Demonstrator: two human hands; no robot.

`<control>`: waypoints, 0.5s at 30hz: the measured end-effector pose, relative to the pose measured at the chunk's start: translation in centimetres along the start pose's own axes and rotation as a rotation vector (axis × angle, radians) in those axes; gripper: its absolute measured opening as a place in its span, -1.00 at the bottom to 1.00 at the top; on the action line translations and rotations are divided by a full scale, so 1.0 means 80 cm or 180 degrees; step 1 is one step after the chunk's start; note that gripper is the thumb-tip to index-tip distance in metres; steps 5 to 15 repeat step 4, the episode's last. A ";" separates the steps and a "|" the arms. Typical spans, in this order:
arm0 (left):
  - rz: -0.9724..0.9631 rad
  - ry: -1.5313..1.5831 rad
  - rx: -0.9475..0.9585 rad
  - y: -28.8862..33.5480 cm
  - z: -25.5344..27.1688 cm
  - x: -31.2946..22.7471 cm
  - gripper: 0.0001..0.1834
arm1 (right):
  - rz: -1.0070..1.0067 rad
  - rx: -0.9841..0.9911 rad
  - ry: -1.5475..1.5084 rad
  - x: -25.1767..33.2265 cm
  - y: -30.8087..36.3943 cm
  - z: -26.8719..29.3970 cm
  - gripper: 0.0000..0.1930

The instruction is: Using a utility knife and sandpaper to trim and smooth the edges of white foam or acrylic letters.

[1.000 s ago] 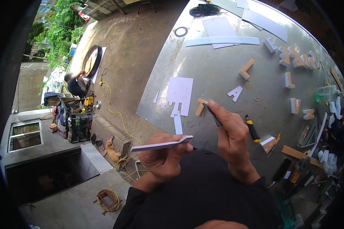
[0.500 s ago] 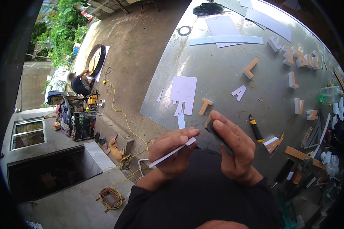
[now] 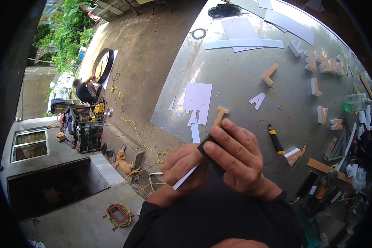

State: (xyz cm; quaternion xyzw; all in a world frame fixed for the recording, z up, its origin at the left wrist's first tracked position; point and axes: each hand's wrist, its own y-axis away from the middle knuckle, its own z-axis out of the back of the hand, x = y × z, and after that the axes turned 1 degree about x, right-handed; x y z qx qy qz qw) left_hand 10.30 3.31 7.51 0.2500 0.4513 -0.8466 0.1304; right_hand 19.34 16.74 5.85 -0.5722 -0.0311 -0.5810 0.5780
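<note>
In my left hand (image 3: 182, 163) is a thin white cut piece (image 3: 185, 177), pinched with its edge toward me. My right hand (image 3: 240, 157) grips a dark flat pad (image 3: 216, 166), which looks like sandpaper; its fingers lie stretched over it. The pad meets the upper end of the white piece, partly covering it. Just beyond my right fingertips lies a wood-faced letter block (image 3: 223, 110), partly hidden by them. Further off is a flat white cut-out letter (image 3: 257, 101). A yellow and black utility knife (image 3: 276, 140) rests right of my right hand.
The metal table (image 3: 235, 89) carries a notched white sheet (image 3: 198, 97), several letter blocks (image 3: 311, 62) at right, a tape roll (image 3: 199, 34) and a clear green bottle (image 3: 355, 101). On the floor at left are a yellow cord (image 3: 130, 120), a lying cat (image 3: 124, 160) and another person (image 3: 86, 91).
My right hand has moved left with the dark pad, closing the gap to the white piece. The white piece has tilted more steeply in my left hand.
</note>
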 end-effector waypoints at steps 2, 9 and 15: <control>-0.0004 -0.0069 0.0057 0.000 0.001 0.001 -0.79 | -0.0182 -0.0040 0.0016 0.001 0.001 0.000 -0.66; -0.0001 -0.0152 0.0111 0.000 0.002 0.004 -0.81 | 0.0086 0.0121 0.0068 0.011 0.001 0.005 -0.66; -0.0001 -0.0152 0.0111 0.000 0.002 0.004 -0.81 | 0.0086 0.0121 0.0068 0.011 0.001 0.005 -0.66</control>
